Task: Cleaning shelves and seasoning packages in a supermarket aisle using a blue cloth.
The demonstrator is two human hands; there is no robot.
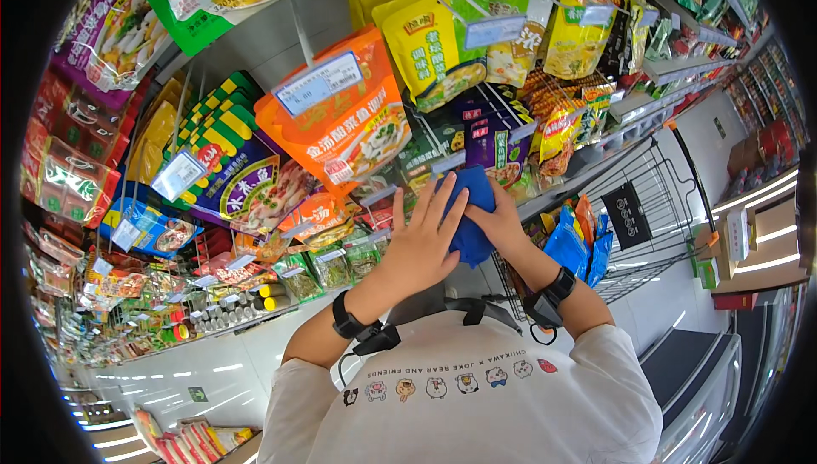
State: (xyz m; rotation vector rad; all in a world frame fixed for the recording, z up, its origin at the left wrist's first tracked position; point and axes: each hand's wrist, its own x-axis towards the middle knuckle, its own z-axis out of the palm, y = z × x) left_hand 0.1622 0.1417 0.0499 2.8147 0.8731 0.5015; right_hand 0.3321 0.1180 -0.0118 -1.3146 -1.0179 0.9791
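A crumpled dark blue item, a cloth or a soft pouch, is before my chest; which of the two I cannot tell. My right hand grips it from the right, with the thumb across its front. Flat and with fingers spread, my left hand lies over its left edge, and the palm side is hidden. Just beyond the fingers hang a purple seasoning packet and a large orange pouch. Black bands with small devices circle both wrists.
Shelves of hanging food pouches fill the left and far side, with price tags on jutting hooks. Lower down stand several small bottles. To my right is a wire shopping cart holding blue and orange packets. Dark-topped cabinets stand further right.
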